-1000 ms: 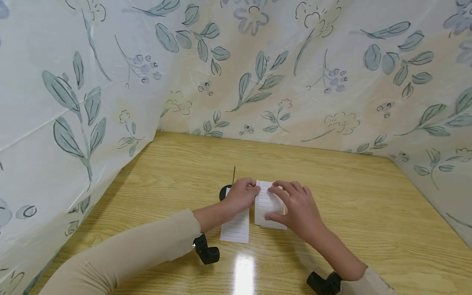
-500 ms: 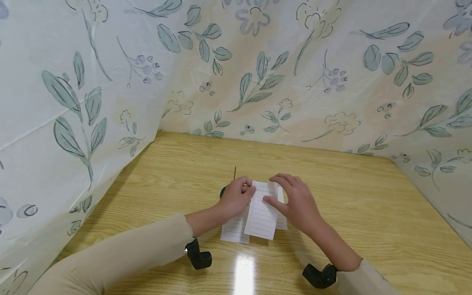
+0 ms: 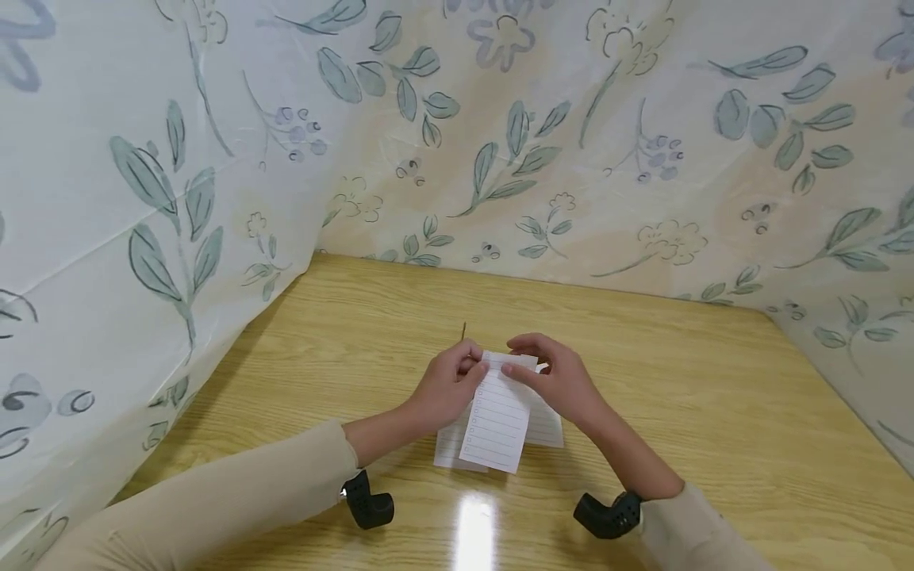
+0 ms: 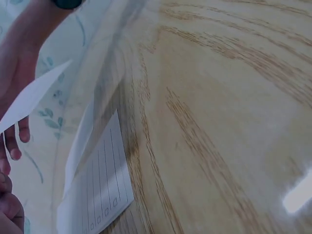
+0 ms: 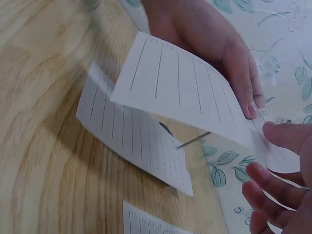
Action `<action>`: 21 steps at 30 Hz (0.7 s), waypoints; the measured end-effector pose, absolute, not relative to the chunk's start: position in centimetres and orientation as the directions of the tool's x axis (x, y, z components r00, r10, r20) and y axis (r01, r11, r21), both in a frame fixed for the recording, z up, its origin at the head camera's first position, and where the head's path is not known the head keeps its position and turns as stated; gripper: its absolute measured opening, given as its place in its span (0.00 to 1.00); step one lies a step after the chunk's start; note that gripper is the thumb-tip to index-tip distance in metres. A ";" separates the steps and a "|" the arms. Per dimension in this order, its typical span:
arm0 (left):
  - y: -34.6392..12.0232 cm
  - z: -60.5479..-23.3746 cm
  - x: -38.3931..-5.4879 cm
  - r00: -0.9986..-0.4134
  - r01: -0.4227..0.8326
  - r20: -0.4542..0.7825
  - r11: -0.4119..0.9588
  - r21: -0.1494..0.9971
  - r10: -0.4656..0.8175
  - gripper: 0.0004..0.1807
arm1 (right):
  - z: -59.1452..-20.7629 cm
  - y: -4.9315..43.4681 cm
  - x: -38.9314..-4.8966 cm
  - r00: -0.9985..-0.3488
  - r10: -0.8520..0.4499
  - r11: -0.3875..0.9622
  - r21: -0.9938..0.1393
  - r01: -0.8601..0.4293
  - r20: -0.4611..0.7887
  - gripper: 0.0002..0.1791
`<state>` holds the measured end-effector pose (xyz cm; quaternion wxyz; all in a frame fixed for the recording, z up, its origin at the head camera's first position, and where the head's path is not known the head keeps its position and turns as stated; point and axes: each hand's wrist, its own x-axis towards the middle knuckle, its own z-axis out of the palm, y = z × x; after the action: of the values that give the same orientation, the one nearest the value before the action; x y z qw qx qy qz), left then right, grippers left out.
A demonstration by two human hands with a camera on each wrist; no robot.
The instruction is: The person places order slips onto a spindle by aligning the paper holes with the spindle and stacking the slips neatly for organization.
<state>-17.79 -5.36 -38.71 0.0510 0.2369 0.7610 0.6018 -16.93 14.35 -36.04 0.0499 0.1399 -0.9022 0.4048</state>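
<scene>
A lined checklist sheet (image 3: 496, 416) is held up between both hands, its lower end slanting toward me. My left hand (image 3: 446, 385) pinches its top left corner, thumb on the printed side. At the top right, my right hand (image 3: 560, 381) pinches it, the thumb in front and the fingers behind, as the right wrist view shows. Under it at the left lies a stack of similar sheets (image 5: 126, 124) around the thin metal rod of a bill spike (image 5: 194, 140). The spike's dark base is mostly hidden. More lined sheets (image 3: 546, 428) lie at the right, partly covered by the right hand.
The wood-grain table (image 3: 685, 412) stretches around the papers. A floral cloth (image 3: 543, 143) hangs along its back and sides. Both wrists carry black cameras. Light reflects off the table (image 3: 476, 531) at the front.
A sheet has come off the right-hand pile, held by the left hand, and moved left over the spiked stack. The right hand has moved left and its thumb and fingers have closed on the sheet's top.
</scene>
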 end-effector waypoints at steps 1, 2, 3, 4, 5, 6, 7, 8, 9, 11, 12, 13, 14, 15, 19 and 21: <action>-5.5 -38.8 -17.8 -0.879 0.306 0.216 0.156 0.939 0.424 0.04 | -36.0 14.3 -17.0 -0.959 -0.216 0.612 -0.740 -0.279 0.183 0.22; -5.5 -38.8 -17.8 -0.876 0.315 0.227 0.148 0.938 0.426 0.05 | -35.9 14.3 -17.1 -0.960 -0.223 0.597 -0.755 -0.272 0.170 0.21; -5.6 -38.7 -17.8 -0.871 0.324 0.239 0.138 0.936 0.429 0.05 | -35.8 14.2 -17.2 -0.961 -0.231 0.578 -0.773 -0.263 0.154 0.20; -5.7 -38.7 -17.8 -0.867 0.332 0.249 0.127 0.935 0.433 0.05 | -35.8 14.1 -17.2 -0.960 -0.243 0.555 -0.792 -0.254 0.138 0.19; -5.8 -38.7 -17.7 -0.862 0.340 0.260 0.117 0.933 0.435 0.05 | -35.8 14.0 -17.3 -0.959 -0.257 0.533 -0.809 -0.247 0.124 0.18; -5.9 -38.7 -17.7 -0.859 0.346 0.268 0.109 0.932 0.437 0.05 | -35.7 14.0 -17.3 -0.955 -0.272 0.511 -0.823 -0.246 0.116 0.17; -6.0 -38.7 -17.7 -0.856 0.352 0.276 0.100 0.931 0.438 0.06 | -35.6 13.9 -17.4 -0.952 -0.286 0.493 -0.834 -0.247 0.112 0.16; -6.0 -38.6 -17.6 -0.854 0.354 0.280 0.096 0.930 0.438 0.06 | -35.6 13.8 -17.4 -0.949 -0.297 0.478 -0.843 -0.246 0.108 0.15; -6.1 -38.6 -17.6 -0.854 0.356 0.283 0.091 0.930 0.437 0.05 | -35.6 13.6 -17.5 -0.946 -0.306 0.462 -0.853 -0.242 0.103 0.15; -6.3 -38.5 -17.5 -0.855 0.356 0.286 0.089 0.930 0.433 0.05 | -35.5 13.4 -17.6 -0.944 -0.311 0.458 -0.852 -0.253 0.113 0.14; -6.4 -38.5 -17.5 -0.856 0.358 0.287 0.092 0.929 0.429 0.05 | -35.5 13.3 -17.6 -0.944 -0.308 0.466 -0.845 -0.260 0.121 0.13; -6.4 -38.5 -17.5 -0.860 0.357 0.287 0.094 0.929 0.423 0.05 | -35.4 13.1 -17.6 -0.945 -0.303 0.477 -0.838 -0.265 0.127 0.13; -6.5 -38.5 -17.5 -0.864 0.353 0.284 0.097 0.931 0.415 0.05 | -35.4 13.0 -17.7 -0.945 -0.300 0.486 -0.831 -0.270 0.131 0.12; -6.6 -38.4 -17.5 -0.869 0.347 0.281 0.097 0.933 0.408 0.04 | -35.3 12.8 -17.7 -0.944 -0.300 0.493 -0.825 -0.276 0.137 0.12; -6.8 -38.4 -17.6 -0.889 0.325 0.267 0.103 0.940 0.372 0.05 | -35.0 12.3 -17.8 -0.940 -0.304 0.514 -0.805 -0.298 0.154 0.11; -7.0 -38.3 -17.6 -0.894 0.323 0.269 0.101 0.941 0.357 0.05 | -34.9 11.9 -17.9 -0.939 -0.306 0.521 -0.798 -0.302 0.155 0.11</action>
<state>-17.60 -6.95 -38.27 0.0134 0.2293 0.7419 0.6299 -17.92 11.95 -34.94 -0.0026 0.1743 -0.8721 0.4572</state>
